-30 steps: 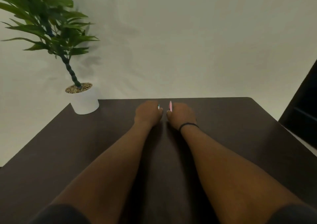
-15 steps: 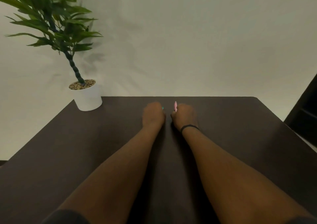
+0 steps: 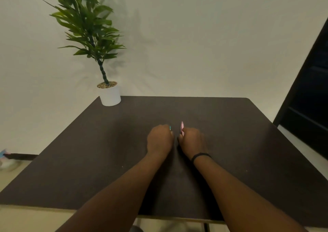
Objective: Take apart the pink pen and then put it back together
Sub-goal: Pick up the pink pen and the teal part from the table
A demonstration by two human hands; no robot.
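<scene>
Dark brown table (image 3: 221, 143) with a matt, faintly grained top like wood laminate, no glare anywhere on it. Smooth white pot (image 3: 110, 96), matt to faintly satin, topped with rough small gravel (image 3: 107, 84); plant (image 3: 88, 24) with slightly glossy leaves of a plastic look and a ridged stem. Pale matt wall (image 3: 204, 36), a thin black wristband (image 3: 200, 155) of dull finish, and a smooth pink pen part (image 3: 182, 126) that looks like plastic.

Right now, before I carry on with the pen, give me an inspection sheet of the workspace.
Surface: dark table, bare apart from the plant.
Job's things: pink pen part sticks up from the right hand; small teal piece at the left hand; the two are apart.
Clutter: potted plant at far left corner.
Grippers: both hands closed in fists.
Cables: nothing seen.
Surroundings: pale wall; dark furniture on the right.
</scene>
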